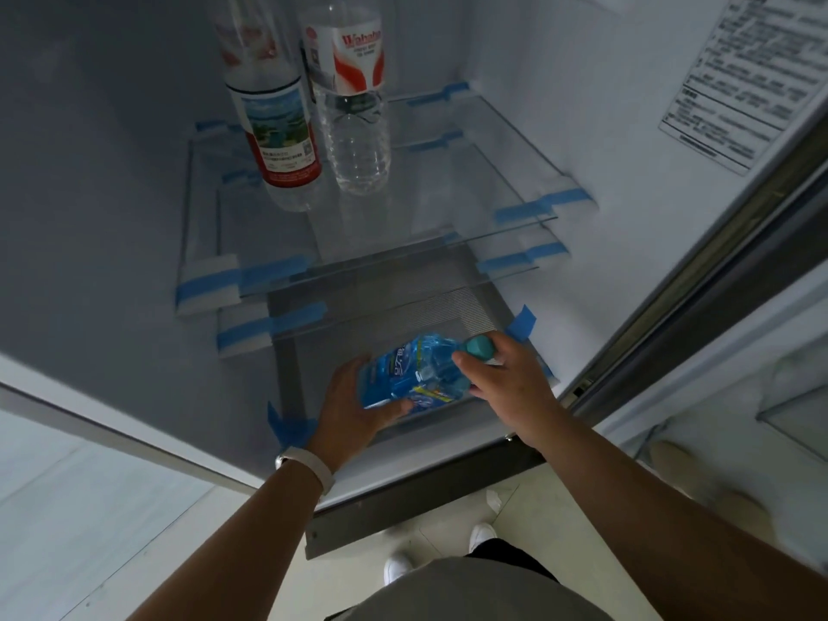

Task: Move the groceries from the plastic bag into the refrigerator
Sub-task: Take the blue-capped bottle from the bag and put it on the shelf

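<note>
Inside the open refrigerator (582,127), low down near the front edge, both hands hold a blue bottle (414,378) lying on its side over the grey ribbed panel (403,302) at the bottom of the compartment. The left hand (358,407) cups the base end of the blue bottle, its thumb pressed along the near side; a pale wristband (309,468) sits on that wrist. The right hand (506,374) closes around the neck, just below the teal cap (479,347). Whether the bottle touches the panel cannot be told. Higher up, on the top glass shelf (448,195), two clear water bottles stand upright and just beside each other: a scenic-label bottle (282,136) on the left and a red-and-white-label bottle (354,96) on the right. Blue tape (269,273) marks the shelf corners. A printed sticker (735,78) is on the right inner wall.
</note>
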Motion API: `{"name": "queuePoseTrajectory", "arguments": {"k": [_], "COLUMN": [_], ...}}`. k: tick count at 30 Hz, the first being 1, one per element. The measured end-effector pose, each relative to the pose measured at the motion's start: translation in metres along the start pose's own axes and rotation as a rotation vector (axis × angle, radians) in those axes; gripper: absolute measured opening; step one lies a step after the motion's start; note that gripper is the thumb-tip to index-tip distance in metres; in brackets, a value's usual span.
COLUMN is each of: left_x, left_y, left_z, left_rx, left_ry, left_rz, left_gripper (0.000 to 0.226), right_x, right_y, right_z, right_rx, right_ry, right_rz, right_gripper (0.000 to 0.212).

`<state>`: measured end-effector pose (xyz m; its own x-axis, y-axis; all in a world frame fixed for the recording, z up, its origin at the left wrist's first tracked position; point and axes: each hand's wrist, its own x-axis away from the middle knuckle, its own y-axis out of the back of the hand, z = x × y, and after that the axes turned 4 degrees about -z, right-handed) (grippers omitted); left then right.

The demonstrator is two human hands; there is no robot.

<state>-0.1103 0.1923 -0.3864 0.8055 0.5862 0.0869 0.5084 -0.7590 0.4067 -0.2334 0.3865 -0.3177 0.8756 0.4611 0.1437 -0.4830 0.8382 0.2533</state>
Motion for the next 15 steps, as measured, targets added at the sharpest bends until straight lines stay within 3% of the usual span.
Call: {"name": "queuePoseTrajectory", "arguments": {"k": [4, 8, 15], "left_x": [0.005, 0.003, 0.004], "left_y": [0.001, -0.005, -0.008], "left_z": [0.019, 0.010, 0.014], "left_rx": [0.169, 0.300, 0.312], "left_ry": [0.178, 0.224, 0.204], "left_rz": [-0.046, -0.091, -0.152], "left_gripper": [0.071, 0.065, 0.067], "right_x": [0.002, 0.006, 0.005], "right_y": [0.006, 0.008, 0.001], "right_z": [-0.014, -0.029, -0.058], "right_rx": [-0.211, -0.308, -0.177], "right_ry": [-0.171, -0.241, -0.284], "right_rz": [0.001, -0.019, 0.011], "right_gripper": [0.020, 0.025, 0.026]}}
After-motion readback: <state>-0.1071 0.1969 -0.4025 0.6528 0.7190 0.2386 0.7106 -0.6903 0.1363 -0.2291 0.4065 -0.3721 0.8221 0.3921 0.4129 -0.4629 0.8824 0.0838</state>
